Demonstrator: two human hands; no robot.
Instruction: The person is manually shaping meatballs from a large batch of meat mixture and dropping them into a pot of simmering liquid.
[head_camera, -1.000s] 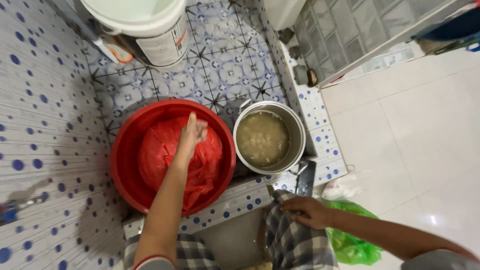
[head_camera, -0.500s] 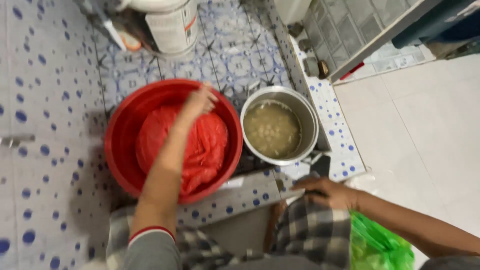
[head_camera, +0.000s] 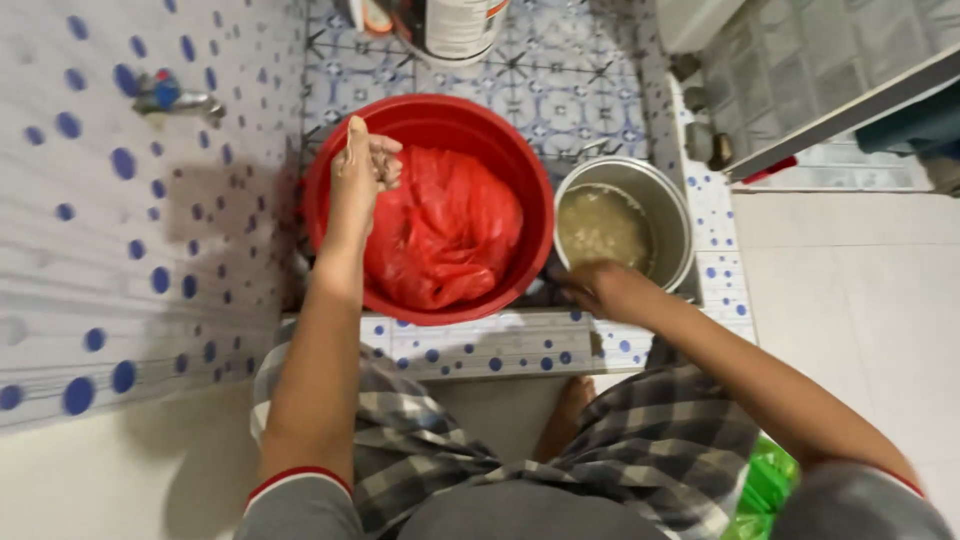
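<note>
Left hand (head_camera: 366, 165) hovers above the upper-left rim of the red basin (head_camera: 330, 180), fingers loosely curled and gripping nothing. Inside that basin, at the middle of the frame, lies a crumpled red plastic bag (head_camera: 445, 235). Right hand (head_camera: 598, 290) rests at the near rim of the metal pot (head_camera: 676, 215) just right of the basin; whether it grips the rim I cannot tell. Cloudy liquid fills the pot. A tap (head_camera: 175, 98) juts from the dotted wall at upper left.
</note>
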